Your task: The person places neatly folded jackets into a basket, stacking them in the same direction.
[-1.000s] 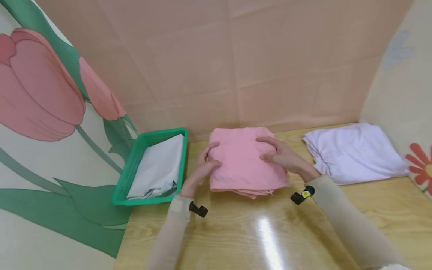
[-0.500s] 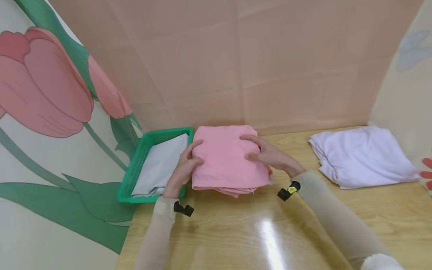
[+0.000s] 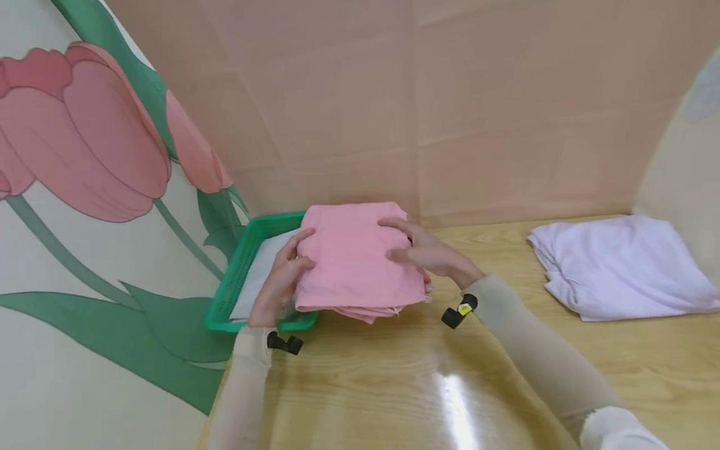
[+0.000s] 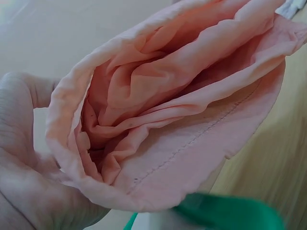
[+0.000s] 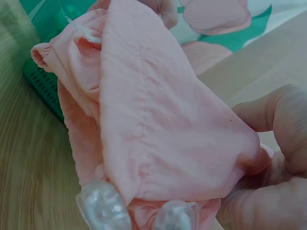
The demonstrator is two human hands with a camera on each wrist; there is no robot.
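A thick folded pink cloth is held up level between both hands. My left hand grips its left edge, thumb and fingers spread along that side. On the opposite edge, my right hand grips the fold. In the left wrist view the cloth's loose inner layers and a stitched hem show. Clear bead-like pieces hang at its edge in the right wrist view. Beneath its left part, the cloth overlaps a green plastic basket in the head view. A pale grey folded cloth lies inside, partly hidden.
A folded pale lilac cloth lies on the wooden table at the right. A pinkish-beige backdrop rises behind the table. To the left stands a wall panel painted with tulips.
Both hands have carried the pink cloth leftward, from beside the green basket to over its right part. The whole head view has shifted somewhat too. The grip looks the same.
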